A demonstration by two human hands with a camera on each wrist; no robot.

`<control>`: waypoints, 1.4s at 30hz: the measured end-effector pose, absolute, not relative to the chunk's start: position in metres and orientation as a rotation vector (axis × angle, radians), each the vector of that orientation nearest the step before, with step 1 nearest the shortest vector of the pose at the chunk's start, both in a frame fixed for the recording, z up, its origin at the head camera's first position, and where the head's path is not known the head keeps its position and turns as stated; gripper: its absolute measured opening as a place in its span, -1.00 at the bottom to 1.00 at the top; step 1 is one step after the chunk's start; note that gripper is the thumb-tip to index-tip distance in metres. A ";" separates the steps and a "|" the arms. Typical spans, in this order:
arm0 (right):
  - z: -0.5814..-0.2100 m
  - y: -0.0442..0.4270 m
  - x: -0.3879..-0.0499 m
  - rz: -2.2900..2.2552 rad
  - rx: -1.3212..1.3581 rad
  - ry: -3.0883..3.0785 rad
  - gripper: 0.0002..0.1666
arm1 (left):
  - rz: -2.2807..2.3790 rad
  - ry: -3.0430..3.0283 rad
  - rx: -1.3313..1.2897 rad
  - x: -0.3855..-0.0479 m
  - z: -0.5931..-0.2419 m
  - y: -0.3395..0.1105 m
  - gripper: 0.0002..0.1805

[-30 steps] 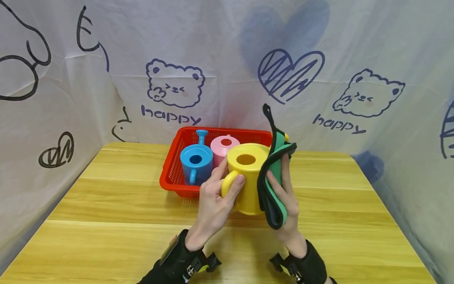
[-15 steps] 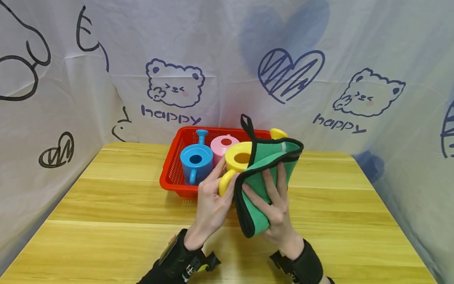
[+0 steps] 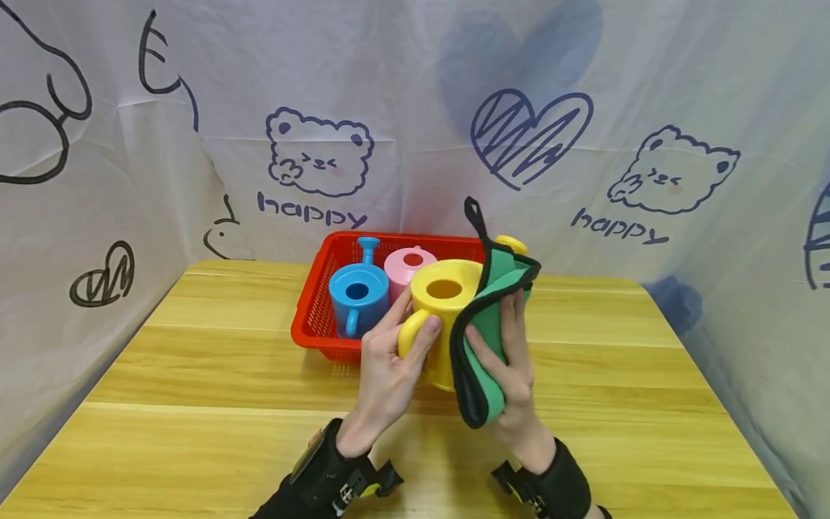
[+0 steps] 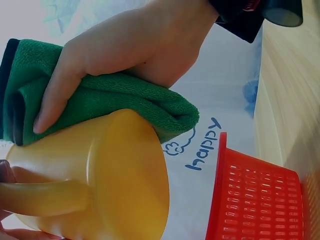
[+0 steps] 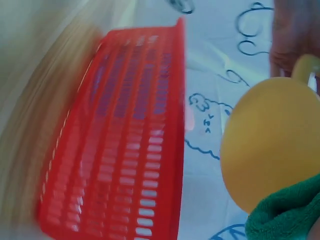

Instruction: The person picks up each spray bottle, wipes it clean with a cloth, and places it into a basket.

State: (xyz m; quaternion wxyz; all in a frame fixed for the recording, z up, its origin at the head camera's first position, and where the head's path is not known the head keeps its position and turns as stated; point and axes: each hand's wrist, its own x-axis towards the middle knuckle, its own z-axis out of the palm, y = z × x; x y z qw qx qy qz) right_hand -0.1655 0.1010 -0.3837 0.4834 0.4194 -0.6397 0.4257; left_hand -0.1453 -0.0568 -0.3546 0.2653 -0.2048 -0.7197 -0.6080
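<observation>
A yellow toy watering can (image 3: pixel 441 346) is held up in front of the basket, its round opening facing up. My left hand (image 3: pixel 387 364) grips it by the handle side, thumb over the handle. On the can's right side, my right hand (image 3: pixel 516 386) holds a folded green cloth (image 3: pixel 491 321) with black edging against the wall. The yellow spout head (image 3: pixel 512 244) shows behind the cloth. From the left wrist, the right thumb lies over the cloth (image 4: pixel 165 107), and the can's smooth base (image 4: pixel 135 175) is visible. Part of the can is hidden by the cloth.
Behind the hands a red perforated basket (image 3: pixel 311 328) stands on the wooden table (image 3: pixel 207 404). Inside it are a blue watering can (image 3: pixel 359 303) and a pink one (image 3: pixel 403 268). A white curtain (image 3: pixel 415 94) with drawings hangs behind the table.
The right hand first swept the cloth leftward across the can's near side, then drew back to its right side. The left hand keeps its grip; the can shifted slightly left.
</observation>
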 end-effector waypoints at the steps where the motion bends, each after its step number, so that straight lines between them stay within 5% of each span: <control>1: -0.384 0.100 -0.166 0.963 1.020 -1.547 -0.49 | -1.645 -1.937 -0.549 -0.145 -0.354 -0.057 -0.76; 8: -0.387 0.097 -0.167 0.731 1.003 -1.533 -0.53 | -1.657 -1.941 -0.521 -0.145 -0.352 -0.058 -0.66; 19: -0.382 0.104 -0.165 1.161 1.064 -1.536 -0.47 | -1.673 -1.945 -0.531 -0.144 -0.353 -0.057 -0.71; 31: -0.385 0.096 -0.168 0.672 1.046 -1.513 -0.54 | -1.754 -1.938 -0.374 -0.144 -0.347 -0.060 -0.59; 42: -0.385 0.098 -0.168 0.992 1.030 -1.496 -0.55 | -1.875 -1.898 -0.229 -0.142 -0.349 -0.059 -0.57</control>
